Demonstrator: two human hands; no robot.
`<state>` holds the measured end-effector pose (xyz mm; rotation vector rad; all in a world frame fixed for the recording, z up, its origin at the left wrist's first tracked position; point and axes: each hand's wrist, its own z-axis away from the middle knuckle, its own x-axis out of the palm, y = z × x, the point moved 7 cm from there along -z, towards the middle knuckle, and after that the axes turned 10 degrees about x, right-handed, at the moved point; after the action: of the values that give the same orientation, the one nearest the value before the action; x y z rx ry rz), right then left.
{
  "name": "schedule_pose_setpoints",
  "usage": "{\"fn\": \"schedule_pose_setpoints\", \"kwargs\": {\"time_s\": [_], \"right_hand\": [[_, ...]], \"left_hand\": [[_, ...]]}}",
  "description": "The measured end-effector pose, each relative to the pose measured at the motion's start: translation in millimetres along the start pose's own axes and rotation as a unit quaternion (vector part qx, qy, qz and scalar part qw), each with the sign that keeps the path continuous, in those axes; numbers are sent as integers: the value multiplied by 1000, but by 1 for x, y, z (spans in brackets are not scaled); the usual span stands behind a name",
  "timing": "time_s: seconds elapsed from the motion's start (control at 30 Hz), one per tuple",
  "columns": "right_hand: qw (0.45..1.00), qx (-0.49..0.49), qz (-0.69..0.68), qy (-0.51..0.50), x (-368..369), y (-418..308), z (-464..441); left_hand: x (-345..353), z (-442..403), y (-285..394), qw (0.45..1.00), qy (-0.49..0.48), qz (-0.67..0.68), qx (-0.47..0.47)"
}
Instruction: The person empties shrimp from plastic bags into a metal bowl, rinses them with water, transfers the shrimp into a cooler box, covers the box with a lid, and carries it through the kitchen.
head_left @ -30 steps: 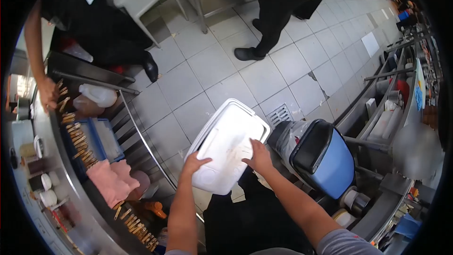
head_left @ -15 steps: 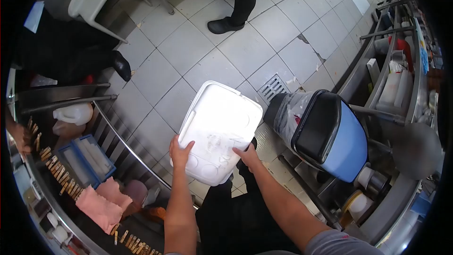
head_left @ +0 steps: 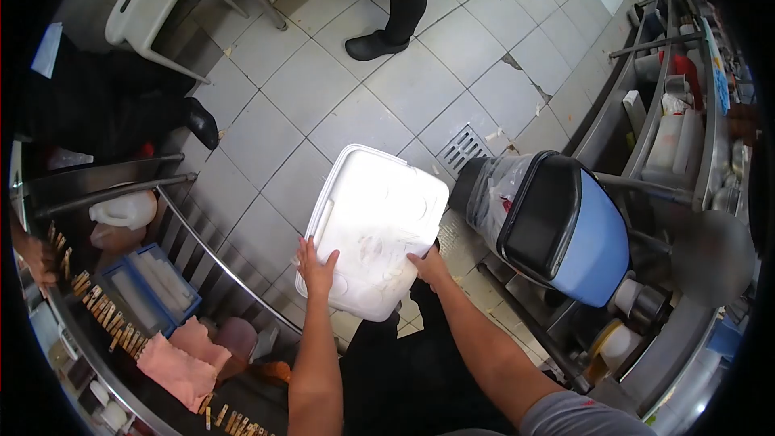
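Note:
A white rectangular plastic container (head_left: 375,218) with rounded corners and a rimmed, smudged top is held in front of my legs, above the tiled floor. My left hand (head_left: 318,268) is at its near left edge, with the thumb on the top and the fingers extended along the side. At the right edge, my right hand (head_left: 430,265) grips it with the thumb on top; its other fingers are hidden beneath. Whatever the container holds cannot be seen.
To the right stands a blue and black bin (head_left: 557,230) with a clear plastic liner. Clothespins (head_left: 109,315) and a pink cloth (head_left: 184,362) are at the left counter, with another person's hand (head_left: 38,260) near them. Another person's shoe (head_left: 376,46) and a white stool (head_left: 149,12) are ahead.
My left hand has shifted slightly, and its fingers are now more spread at the container's edge. The container stays nearly in place, while the surroundings shift slightly in view.

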<state>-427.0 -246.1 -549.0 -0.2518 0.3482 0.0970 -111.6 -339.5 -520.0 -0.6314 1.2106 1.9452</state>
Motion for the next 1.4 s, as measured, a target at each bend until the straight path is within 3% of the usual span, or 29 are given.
{"fn": "schedule_pose_setpoints", "kwargs": {"time_s": [0.13,0.33,0.43,0.57,0.63,0.77,0.83,0.97,1.03,1.1,1.17,1.27,1.33,1.4], "right_hand": [[999,32,-33,-20,12,15,-12],[997,0,57,48,2,5,-3],[993,38,98,54,-4,-6,17],[991,31,112,60,-7,-7,19],[989,-12,139,54,-9,-1,7],[991,-57,118,17,-16,35,4],[989,-58,138,-8,-12,54,21],[994,-14,48,-100,0,84,55],[992,14,5,-129,2,80,77],[987,30,-27,-158,3,69,95],[975,28,-83,-203,14,65,104],[956,-10,-180,-233,38,47,112],[956,5,-177,-233,53,29,109],[930,-34,-278,-239,67,1,92]], "left_hand": [[-2,-1,-3,999,-37,-29,-14],[1,-2,-4,998,-30,-49,-11],[-10,-8,9,997,-61,-36,-38],[-19,-11,-17,998,-21,49,-19],[-25,-6,-45,990,29,115,-73],[-23,5,-49,992,-10,104,-67],[-52,30,12,993,83,-75,-47],[-49,78,28,985,157,-56,51],[-37,98,18,960,127,251,-13],[-15,118,4,920,77,378,-69],[-9,141,27,981,-24,187,-47],[46,178,9,973,-42,226,1],[41,186,42,970,-132,200,-37],[52,176,8,962,-132,231,-64]]}}
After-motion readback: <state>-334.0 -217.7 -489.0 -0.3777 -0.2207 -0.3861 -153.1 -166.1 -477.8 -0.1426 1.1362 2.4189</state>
